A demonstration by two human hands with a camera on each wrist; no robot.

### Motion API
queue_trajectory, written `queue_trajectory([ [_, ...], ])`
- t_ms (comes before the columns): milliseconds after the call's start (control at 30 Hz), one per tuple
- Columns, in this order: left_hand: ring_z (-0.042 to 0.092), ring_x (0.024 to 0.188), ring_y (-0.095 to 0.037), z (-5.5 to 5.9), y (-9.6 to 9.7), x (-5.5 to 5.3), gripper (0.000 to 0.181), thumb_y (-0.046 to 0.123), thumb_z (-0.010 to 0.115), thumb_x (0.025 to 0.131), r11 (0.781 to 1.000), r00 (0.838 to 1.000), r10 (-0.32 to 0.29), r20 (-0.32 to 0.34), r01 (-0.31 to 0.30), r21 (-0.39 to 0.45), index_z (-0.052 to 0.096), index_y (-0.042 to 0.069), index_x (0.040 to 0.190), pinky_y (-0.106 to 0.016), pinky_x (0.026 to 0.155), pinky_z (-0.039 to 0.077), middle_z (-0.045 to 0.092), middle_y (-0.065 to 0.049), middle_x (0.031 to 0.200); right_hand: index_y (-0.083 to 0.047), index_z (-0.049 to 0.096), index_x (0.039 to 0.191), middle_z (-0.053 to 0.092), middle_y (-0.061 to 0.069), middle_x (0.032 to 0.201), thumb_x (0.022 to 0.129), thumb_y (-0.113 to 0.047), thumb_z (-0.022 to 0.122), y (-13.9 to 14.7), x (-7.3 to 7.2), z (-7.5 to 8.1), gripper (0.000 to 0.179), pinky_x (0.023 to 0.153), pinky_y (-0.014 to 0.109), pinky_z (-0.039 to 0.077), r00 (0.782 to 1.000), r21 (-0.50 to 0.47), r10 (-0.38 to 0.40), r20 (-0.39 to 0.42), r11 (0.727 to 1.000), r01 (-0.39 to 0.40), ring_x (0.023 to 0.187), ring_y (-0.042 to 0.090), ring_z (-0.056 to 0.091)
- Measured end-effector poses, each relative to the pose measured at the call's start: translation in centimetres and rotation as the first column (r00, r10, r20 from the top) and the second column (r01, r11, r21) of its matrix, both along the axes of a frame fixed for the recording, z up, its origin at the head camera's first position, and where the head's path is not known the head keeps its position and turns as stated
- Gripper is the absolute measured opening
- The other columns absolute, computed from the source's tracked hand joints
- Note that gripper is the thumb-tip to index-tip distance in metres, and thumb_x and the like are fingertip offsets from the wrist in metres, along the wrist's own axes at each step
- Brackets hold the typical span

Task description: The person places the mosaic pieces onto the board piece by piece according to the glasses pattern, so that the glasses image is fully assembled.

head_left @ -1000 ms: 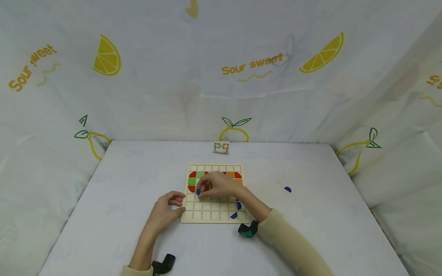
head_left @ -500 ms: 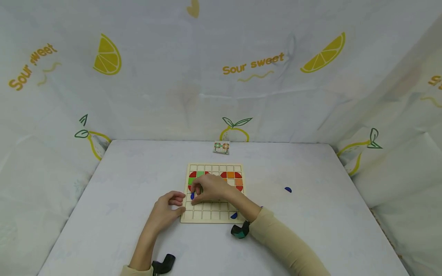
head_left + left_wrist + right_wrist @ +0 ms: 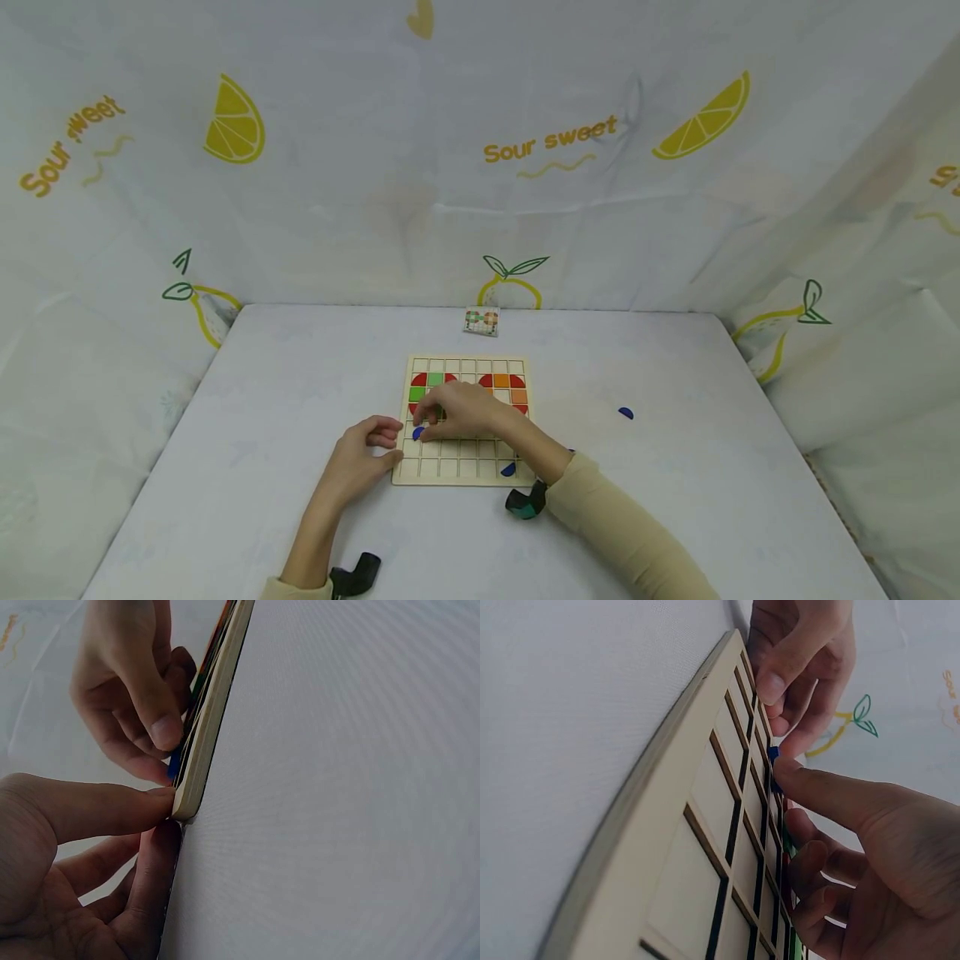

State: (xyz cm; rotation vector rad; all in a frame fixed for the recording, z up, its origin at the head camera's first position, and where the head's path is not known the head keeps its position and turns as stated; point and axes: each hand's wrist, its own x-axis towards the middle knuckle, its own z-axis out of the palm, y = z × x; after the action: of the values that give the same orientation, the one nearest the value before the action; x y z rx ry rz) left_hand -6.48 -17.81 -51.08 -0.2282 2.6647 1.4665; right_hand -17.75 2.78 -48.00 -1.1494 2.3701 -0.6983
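Note:
A square wooden grid board (image 3: 459,468) lies on the table, with red, green and orange pieces in its upper cells. My right hand (image 3: 457,410) reaches over it, thumb and bent index finger at a blue half-circle piece (image 3: 418,433) near the left edge. In the right wrist view the thumb tip touches this blue piece (image 3: 774,757); part of it is hidden. My left hand (image 3: 358,458) rests beside the board, thumb and fingertips touching its left edge. The left wrist view shows this thumb (image 3: 112,806) against the board's edge (image 3: 196,769).
Another blue half-circle piece (image 3: 507,470) lies at the board's lower right, and one more (image 3: 626,412) on the table to the right. A small patterned card stack (image 3: 481,321) sits at the table's far edge. White printed cloth (image 3: 337,192) surrounds the table.
My right hand has moved left and brought the blue piece down onto the board near its left edge, where the piece has turned and shifted slightly. My left hand has stayed in place.

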Motion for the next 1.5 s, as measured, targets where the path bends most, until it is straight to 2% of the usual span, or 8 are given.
queue_trajectory([
  [233, 0.068, 0.095, -0.013, -0.1, 0.0, 0.1, 0.035, 0.0, 0.083, 0.087, 1.0, 1.0, -0.003, -0.014, 0.003, -0.004, 0.075, 0.006, 0.12, -0.032, 0.091, 0.052, 0.074, -0.006, 0.104, -0.02, 0.083, 0.112, 0.071, -0.01, 0.088, 0.101, -0.024, 0.077, -0.3, 0.0, 0.1, 0.013, 0.071, 0.02, 0.047, 1.0, -0.004, 0.004, -0.025, 1.0, -0.004, 0.079, 0.002, 0.058],
  [400, 0.068, 0.095, -0.013, -0.2, -0.1, 0.1, 0.035, 0.0, 0.083, 0.087, 1.0, 1.0, -0.004, -0.013, 0.004, -0.001, 0.075, 0.007, 0.12, -0.03, 0.09, 0.052, 0.074, -0.006, 0.105, -0.023, 0.083, 0.11, 0.07, -0.013, 0.088, 0.103, -0.024, 0.075, -0.7, 0.0, 0.1, 0.011, 0.071, 0.02, 0.046, 0.999, 0.003, -0.012, -0.046, 1.0, 0.012, 0.08, 0.001, 0.057],
  [667, 0.069, 0.096, -0.012, -0.2, -0.1, 0.0, 0.035, 0.001, 0.082, 0.087, 1.0, 1.0, -0.007, -0.017, 0.007, 0.0, 0.075, 0.008, 0.12, -0.032, 0.094, 0.051, 0.074, -0.005, 0.105, -0.023, 0.083, 0.108, 0.067, -0.013, 0.084, 0.102, -0.024, 0.076, -1.1, 0.1, 0.3, 0.01, 0.066, 0.019, 0.046, 1.0, 0.017, 0.023, -0.017, 1.0, -0.022, 0.077, 0.001, 0.057],
  [867, 0.069, 0.095, -0.012, -0.1, -0.1, 0.0, 0.035, 0.0, 0.082, 0.087, 1.0, 1.0, -0.008, -0.022, 0.008, 0.004, 0.075, 0.007, 0.12, -0.032, 0.093, 0.051, 0.074, -0.006, 0.106, -0.023, 0.084, 0.109, 0.074, -0.011, 0.093, 0.104, -0.019, 0.073, -1.4, 0.1, 0.9, 0.012, 0.069, 0.022, 0.048, 0.998, 0.044, 0.005, -0.061, 0.999, -0.002, 0.082, 0.004, 0.059],
  [1200, 0.069, 0.096, -0.012, 0.0, -0.1, 0.0, 0.035, 0.001, 0.082, 0.087, 1.0, 1.0, -0.009, -0.022, 0.01, 0.006, 0.075, 0.007, 0.12, -0.033, 0.093, 0.051, 0.075, -0.006, 0.105, -0.021, 0.084, 0.11, 0.077, -0.008, 0.103, 0.104, -0.013, 0.069, -1.1, -0.2, 0.9, 0.018, 0.067, 0.02, 0.049, 0.998, 0.042, 0.049, -0.04, 0.998, -0.047, 0.084, 0.004, 0.059],
  [1500, 0.068, 0.094, -0.013, -0.2, -0.1, -0.1, 0.035, 0.0, 0.083, 0.086, 1.0, 1.0, -0.005, -0.017, 0.005, -0.001, 0.075, 0.007, 0.12, -0.03, 0.09, 0.052, 0.074, -0.006, 0.104, -0.02, 0.083, 0.113, 0.077, -0.005, 0.11, 0.104, -0.013, 0.068, -0.1, -0.4, 1.0, 0.019, 0.085, 0.025, 0.052, 0.997, 0.019, 0.046, -0.056, 0.999, -0.045, 0.094, 0.008, 0.061],
])
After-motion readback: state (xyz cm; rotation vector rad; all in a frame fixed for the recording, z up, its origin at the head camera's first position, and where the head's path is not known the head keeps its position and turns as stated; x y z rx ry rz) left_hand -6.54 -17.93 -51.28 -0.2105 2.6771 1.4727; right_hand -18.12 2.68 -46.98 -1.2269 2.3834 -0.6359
